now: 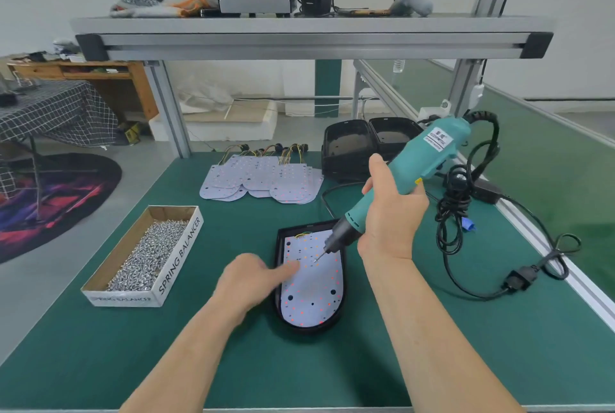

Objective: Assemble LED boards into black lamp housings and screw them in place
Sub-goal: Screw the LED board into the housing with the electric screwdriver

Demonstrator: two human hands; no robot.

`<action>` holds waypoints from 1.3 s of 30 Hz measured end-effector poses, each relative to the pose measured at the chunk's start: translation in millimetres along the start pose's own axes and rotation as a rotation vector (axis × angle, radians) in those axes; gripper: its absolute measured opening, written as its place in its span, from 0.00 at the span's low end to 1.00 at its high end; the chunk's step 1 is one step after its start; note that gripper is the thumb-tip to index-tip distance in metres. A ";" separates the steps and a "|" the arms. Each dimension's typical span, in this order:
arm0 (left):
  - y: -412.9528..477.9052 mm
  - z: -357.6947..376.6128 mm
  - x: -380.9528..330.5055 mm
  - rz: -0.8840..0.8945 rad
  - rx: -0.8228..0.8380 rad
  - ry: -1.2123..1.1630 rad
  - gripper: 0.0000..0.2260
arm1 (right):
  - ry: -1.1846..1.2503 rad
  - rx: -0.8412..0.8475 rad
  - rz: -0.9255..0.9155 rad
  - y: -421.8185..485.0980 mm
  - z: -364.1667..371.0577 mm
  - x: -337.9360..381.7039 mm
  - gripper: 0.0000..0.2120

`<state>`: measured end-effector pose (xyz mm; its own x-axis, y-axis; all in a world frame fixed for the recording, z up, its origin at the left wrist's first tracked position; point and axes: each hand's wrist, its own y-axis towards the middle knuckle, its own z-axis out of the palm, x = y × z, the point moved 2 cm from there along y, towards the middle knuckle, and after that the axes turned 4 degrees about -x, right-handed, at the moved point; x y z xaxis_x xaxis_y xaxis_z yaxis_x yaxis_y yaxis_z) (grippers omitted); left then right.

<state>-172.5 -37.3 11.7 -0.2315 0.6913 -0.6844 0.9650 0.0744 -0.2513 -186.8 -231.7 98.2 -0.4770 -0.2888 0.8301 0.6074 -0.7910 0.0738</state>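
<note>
Hundreds of loose screws [149, 253] fill the cardboard box [179, 259] at the left of the green surface [83, 362], so the supply for this step is within easy reach. The step looks like driving a screw through the LED board [311, 289], which already lies inside the black lamp housing [309, 328] near the front middle. To do it well, the board should be pressed flat so that its holes stay over the housing's posts. The bit now leans toward the left; it should be brought upright over the hole before the trigger is pulled, and pushed only lightly, since a slanted bit could slip and scar the board or its diodes. The left hand [248, 279] is blurred; its fingers look stretched out rather than curled, and the fingertips [293, 267] reach onto the board's left part. Whether they carry a screw I cannot tell. The right hand [394, 213] is wrapped firmly round the body of the teal electric screwdriver [409, 166], whose bit tip hangs just above the board's upper half. More boards [263, 179] and empty housings [352, 146] wait at the far side.
</note>
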 end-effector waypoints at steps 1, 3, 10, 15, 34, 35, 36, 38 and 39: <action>-0.1 4.7 -5.8 0.014 0.036 0.060 0.30 | -0.029 0.038 -0.015 -2.3 -0.4 -2.7 0.13; 1.5 12.1 -15.6 0.014 0.075 0.087 0.28 | -0.092 0.116 -0.055 -7.1 -2.7 -7.2 0.12; 12.9 29.0 -21.1 -0.069 0.218 -0.202 0.19 | -0.268 0.237 -0.180 -19.3 -13.7 -18.3 0.20; 14.1 32.3 -20.9 -0.071 0.232 -0.283 0.14 | -0.284 0.275 -0.194 -25.9 -18.5 -21.2 0.19; 16.6 32.4 -18.7 -0.063 0.232 -0.287 0.16 | -0.276 0.257 -0.241 -32.4 -23.5 -27.6 0.17; 16.5 32.4 -18.9 -0.062 0.236 -0.291 0.16 | -0.273 0.260 -0.244 -33.1 -23.4 -27.8 0.16; 16.8 32.7 -19.0 -0.061 0.240 -0.294 0.16 | -0.275 0.264 -0.245 -33.5 -23.2 -27.9 0.15; 16.3 32.9 -19.3 -0.065 0.239 -0.296 0.15 | -0.280 0.269 -0.244 -33.6 -22.6 -28.0 0.15; 15.9 32.7 -19.6 -0.066 0.238 -0.295 0.15 | -0.282 0.269 -0.245 -33.3 -22.7 -28.1 0.16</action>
<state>-156.6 -73.2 -1.3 -0.3510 0.4512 -0.8205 0.8993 -0.0816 -0.4296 -208.0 -209.4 59.9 -0.4581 0.0769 0.8855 0.6596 -0.6384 0.3967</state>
